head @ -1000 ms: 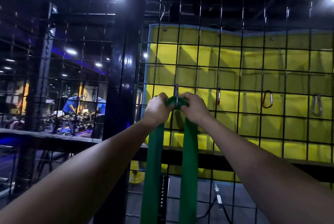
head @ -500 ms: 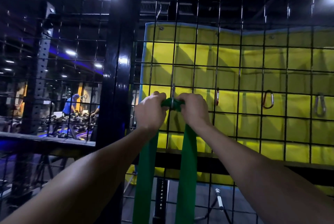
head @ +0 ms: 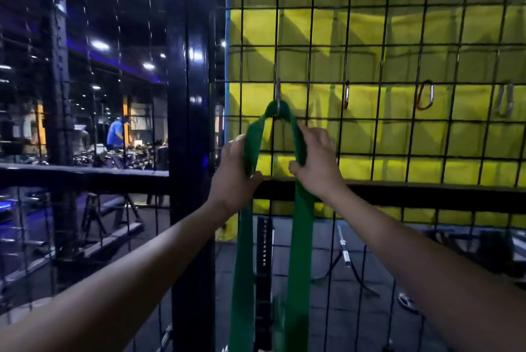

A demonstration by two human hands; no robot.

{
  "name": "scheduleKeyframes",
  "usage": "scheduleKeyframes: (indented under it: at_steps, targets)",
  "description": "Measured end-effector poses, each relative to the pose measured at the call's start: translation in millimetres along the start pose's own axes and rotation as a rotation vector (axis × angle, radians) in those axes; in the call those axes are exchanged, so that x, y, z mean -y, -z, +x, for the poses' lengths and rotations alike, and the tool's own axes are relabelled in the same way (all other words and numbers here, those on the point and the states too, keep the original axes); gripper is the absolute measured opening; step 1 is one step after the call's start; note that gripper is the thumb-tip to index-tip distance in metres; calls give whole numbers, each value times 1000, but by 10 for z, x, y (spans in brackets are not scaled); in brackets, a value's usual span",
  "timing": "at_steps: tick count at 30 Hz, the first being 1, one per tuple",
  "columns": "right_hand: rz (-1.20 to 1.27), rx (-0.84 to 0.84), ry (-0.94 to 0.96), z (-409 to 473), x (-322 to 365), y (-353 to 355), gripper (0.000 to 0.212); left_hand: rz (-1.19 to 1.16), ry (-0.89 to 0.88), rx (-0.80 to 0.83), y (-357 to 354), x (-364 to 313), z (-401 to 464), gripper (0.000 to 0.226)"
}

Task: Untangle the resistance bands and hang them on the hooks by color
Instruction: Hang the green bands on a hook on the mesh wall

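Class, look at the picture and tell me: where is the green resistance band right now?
In the head view, centre, the green resistance band is looped over a metal hook on the wire grid, its strands hanging down, the left hand and right hand each gripping one.

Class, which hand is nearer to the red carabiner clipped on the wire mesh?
Right. The right hand is below-left of the red carabiner; the left hand is farther left, beyond the green band.

One camera sits on the person's head. It looks forward, close to a wire wall (head: 370, 124) that fills the frame's right side.
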State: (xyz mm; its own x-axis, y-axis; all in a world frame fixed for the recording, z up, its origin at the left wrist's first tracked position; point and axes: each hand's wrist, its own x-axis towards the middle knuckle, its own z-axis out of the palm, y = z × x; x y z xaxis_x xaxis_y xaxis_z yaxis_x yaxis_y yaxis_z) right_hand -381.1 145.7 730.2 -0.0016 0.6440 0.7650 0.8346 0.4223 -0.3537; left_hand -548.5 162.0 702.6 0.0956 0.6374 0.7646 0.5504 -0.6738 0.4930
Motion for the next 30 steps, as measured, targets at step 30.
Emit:
scheduleKeyframes:
  at_steps: [30]
  targets:
    - [92, 383, -264, -1819, -763, -22, 58, 9, 137, 210, -960, -149, -1745, 50]
